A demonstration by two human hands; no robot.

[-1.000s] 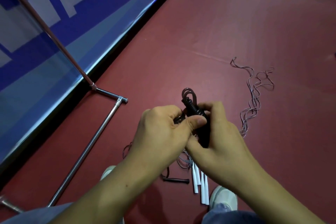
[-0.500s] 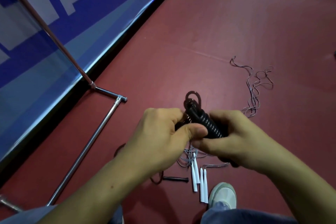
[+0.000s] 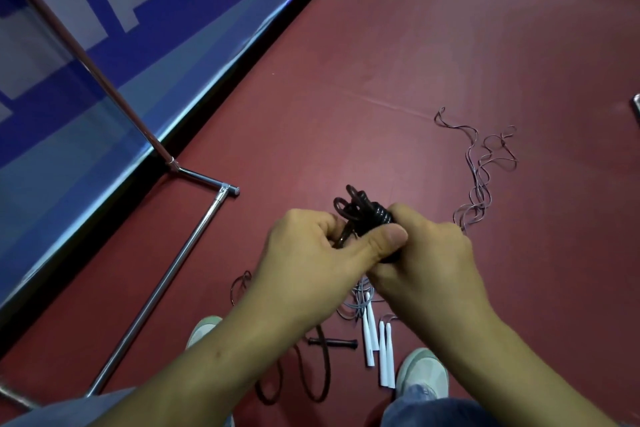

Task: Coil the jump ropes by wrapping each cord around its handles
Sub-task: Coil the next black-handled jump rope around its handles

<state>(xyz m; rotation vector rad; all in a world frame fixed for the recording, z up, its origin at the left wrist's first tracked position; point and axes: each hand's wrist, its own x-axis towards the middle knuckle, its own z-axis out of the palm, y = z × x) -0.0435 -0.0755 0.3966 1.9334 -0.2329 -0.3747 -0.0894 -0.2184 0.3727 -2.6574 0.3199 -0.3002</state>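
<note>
- Jump rope (image 3: 363,215), black: held between both hands above the red floor (image 3: 450,45). Its cord is wound in tight turns round the paired handles, with short loops sticking out at the far end.
- Metal stand (image 3: 166,288): lies at left, not involved.
- Grey cord (image 3: 481,177): loose tangle on the floor at right, well apart from the hands. Uncoiled.
- Brown cord (image 3: 311,374) with a dark handle (image 3: 332,343): on the floor below the hands, uncoiled. White handles (image 3: 377,347) lie just beside it.
- Right hand (image 3: 429,253): fingers wrapped round the near end of the jump rope.
- Left hand (image 3: 311,253): fingers curled on the strand by the loops, thumb (image 3: 384,239) pressed across the coil.
- Change: half a second ago the turns lay exposed between the hands; now the left thumb covers them and the hands sit closer together.
- Judgement: winding here looks nearly done and the end is being secured. The floor ropes still wait.
</note>
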